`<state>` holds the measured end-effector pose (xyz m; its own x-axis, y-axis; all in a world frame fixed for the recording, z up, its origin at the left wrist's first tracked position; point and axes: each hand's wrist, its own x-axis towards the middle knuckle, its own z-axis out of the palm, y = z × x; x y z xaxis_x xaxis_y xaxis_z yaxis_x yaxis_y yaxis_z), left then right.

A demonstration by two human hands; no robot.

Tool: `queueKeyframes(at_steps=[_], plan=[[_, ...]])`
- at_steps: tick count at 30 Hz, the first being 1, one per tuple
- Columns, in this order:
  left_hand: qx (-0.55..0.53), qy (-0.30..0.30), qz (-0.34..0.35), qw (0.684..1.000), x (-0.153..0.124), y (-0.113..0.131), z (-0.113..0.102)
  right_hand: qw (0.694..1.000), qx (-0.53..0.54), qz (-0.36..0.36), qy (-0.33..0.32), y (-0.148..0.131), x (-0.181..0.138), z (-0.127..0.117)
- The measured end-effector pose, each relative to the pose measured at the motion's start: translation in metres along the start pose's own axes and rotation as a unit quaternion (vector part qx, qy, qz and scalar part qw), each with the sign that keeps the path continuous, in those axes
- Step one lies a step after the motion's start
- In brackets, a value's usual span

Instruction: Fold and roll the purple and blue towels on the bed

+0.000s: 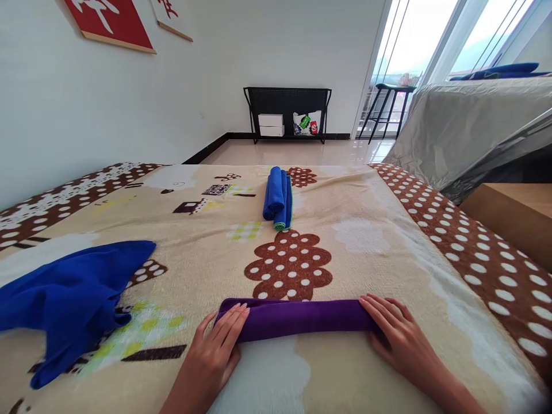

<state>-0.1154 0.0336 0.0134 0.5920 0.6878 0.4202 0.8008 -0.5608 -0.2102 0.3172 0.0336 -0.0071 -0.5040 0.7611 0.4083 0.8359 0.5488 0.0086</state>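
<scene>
the purple towel (302,318) lies low in the centre of the frame, stretched crossways between the two hands. the left hand (218,345) rests flat on its left end, fingers straight and together, pressing down rather than gripping. the right hand (399,333) lies on the right end in the same way, fingers spread a little over the cloth, palm on the bed; neither hand is closed around anything.

the towel is a long, narrow roll or fold, deep purple, smooth along its top and even in thickness from end to end.

it sits on a bed (388,241) covered by a fleecy beige blanket printed with brown, white-dotted tree shapes and a brown dotted border. a loose blue towel (73,299) lies crumpled at the left edge of the frame, well apart from the hands. a rolled blue towel (276,197) with a green edge lies farther up the bed, in the middle of the frame. beyond the bed, a black rack (287,112) stands against the white wall, and bright glass doors (414,52) fill the upper right.
</scene>
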Motion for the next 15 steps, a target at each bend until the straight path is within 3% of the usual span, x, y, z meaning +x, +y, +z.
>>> queueKeyframes(at_steps=[6, 9, 15], plan=[[-0.049, -0.040, -0.068, 0.996, 0.013, -0.001, -0.010, 0.995, 0.069, 0.045, -0.062, -0.008, 0.017, -0.020], [-0.007, -0.042, -0.097, 0.994, 0.026, 0.014, -0.008, 0.997, 0.042, 0.053, -0.034, -0.026, 0.029, -0.020], [-0.030, -0.071, 0.043, 0.996, 0.068, 0.074, 0.000, 0.998, 0.032, -0.041, -0.026, -0.078, 0.056, 0.007]])
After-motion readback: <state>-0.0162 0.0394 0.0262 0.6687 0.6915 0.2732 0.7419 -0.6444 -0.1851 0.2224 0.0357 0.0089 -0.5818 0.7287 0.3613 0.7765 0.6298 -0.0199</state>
